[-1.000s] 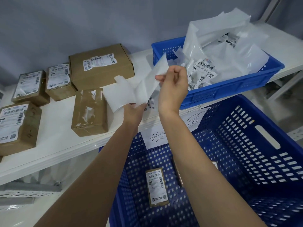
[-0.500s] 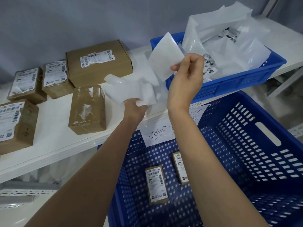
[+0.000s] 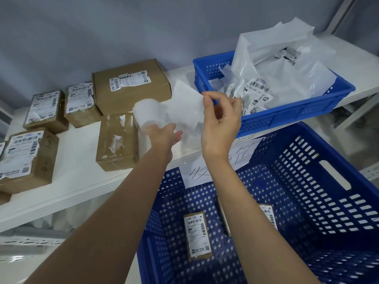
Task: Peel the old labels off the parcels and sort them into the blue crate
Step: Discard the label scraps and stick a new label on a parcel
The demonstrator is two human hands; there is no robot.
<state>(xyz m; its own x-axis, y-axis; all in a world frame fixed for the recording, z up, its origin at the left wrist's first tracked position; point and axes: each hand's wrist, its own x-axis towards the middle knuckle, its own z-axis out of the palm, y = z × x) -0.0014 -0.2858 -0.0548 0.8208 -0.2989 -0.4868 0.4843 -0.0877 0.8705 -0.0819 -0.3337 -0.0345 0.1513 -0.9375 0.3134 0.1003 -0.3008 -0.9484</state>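
Observation:
Both hands hold a white peeled label (image 3: 184, 105) above the shelf's front edge. My left hand (image 3: 164, 136) grips its curled left part, and my right hand (image 3: 220, 124) pinches its right edge between thumb and forefinger. Just left of my hands lies a brown parcel (image 3: 118, 140) with clear tape and no label. Several labelled brown parcels (image 3: 131, 85) sit on the white shelf (image 3: 82, 171) further left and behind. The big blue crate (image 3: 307, 201) below the shelf holds two small labelled parcels (image 3: 196, 234).
A smaller blue basket (image 3: 297, 107) on the shelf at the right is heaped with white label backings and plastic mailers. A handwritten paper sign (image 3: 215, 167) hangs on the big crate's far wall. A grey wall stands behind the shelf.
My right hand, which had lifted a white piece up and right toward the basket, is back down at the left hand. Both now hold the label together.

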